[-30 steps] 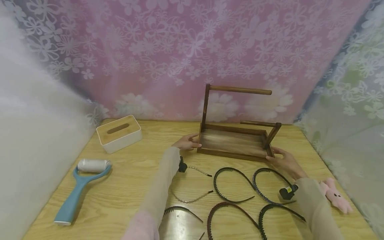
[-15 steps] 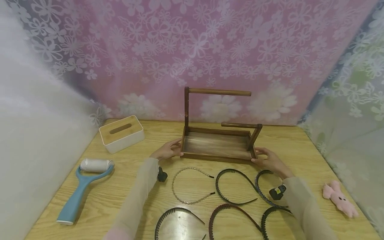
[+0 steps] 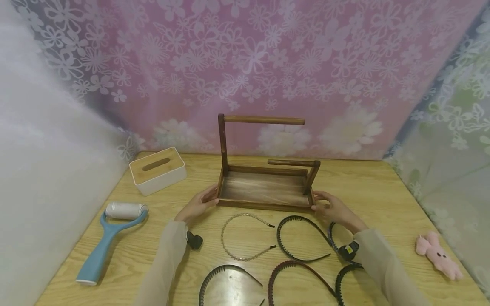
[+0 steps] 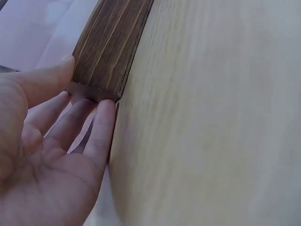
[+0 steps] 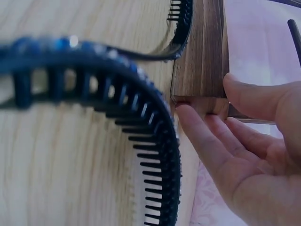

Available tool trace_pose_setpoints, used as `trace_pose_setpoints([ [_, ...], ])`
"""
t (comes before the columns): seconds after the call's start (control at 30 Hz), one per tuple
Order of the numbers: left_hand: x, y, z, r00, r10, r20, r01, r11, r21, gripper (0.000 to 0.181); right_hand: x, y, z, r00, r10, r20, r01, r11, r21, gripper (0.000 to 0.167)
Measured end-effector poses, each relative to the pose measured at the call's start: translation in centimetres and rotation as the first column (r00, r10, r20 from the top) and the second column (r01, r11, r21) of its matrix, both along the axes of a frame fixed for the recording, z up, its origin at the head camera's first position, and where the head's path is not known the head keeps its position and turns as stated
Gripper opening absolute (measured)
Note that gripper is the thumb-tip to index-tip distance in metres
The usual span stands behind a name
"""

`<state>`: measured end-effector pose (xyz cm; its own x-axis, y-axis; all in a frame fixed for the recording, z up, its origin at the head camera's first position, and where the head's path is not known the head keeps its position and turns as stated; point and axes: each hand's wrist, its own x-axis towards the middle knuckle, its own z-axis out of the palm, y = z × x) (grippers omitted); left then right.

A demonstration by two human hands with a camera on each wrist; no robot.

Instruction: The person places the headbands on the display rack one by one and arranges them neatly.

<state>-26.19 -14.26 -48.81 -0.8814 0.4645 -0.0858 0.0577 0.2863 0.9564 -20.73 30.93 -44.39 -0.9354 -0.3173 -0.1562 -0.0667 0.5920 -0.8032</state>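
Note:
A dark wooden rack (image 3: 264, 207) has a shallow tray base, with one tall and one short post each carrying a bar. My left hand (image 3: 197, 208) holds its left end; in the left wrist view, the thumb touches the wood's edge and the fingertips (image 4: 106, 110) press the end face. At the right end my right hand (image 3: 334, 211) holds on likewise, thumb (image 5: 244, 96) and fingertips against the wood. In front lie a clear beaded headband (image 3: 222, 238) and a black toothed headband (image 3: 294, 217). A blue-beaded toothed headband (image 5: 171, 155) lies below my right hand, partly hidden.
Nearer the front are a black headband (image 3: 208, 276), a dark red headband (image 3: 272, 278) and another black headband (image 3: 339, 282), cut off by the frame. A tissue box (image 3: 160, 182) and a blue lint roller (image 3: 99, 250) lie left, a pink plush toy (image 3: 440, 257) right.
Both hands have slid the wooden rack leftward and slightly nearer, from right of centre to about the middle. The clear headband, earlier partly behind the left arm, is now fully visible.

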Motion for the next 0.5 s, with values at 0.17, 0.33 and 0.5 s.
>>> trace_pose_setpoints([
  [0.17,1.1,-0.7,-0.4,1.0,0.017,0.022,-0.018,0.999,0.038,0.065,0.1,-0.6,0.0,1.0,0.006,-0.005,-0.006,1.0,-0.001,0.063],
  [0.33,1.9,-0.7,-0.5,0.996,0.068,0.057,-0.072,0.995,0.07,0.064,0.2,-0.9,0.3,1.0,0.021,-0.016,-0.021,1.0,-0.007,0.064],
  [0.5,2.1,0.1,-0.6,0.994,0.098,0.046,-0.103,0.99,0.097,0.062,0.4,-0.5,0.6,1.0,0.019,-0.024,-0.019,1.0,0.006,0.063],
])
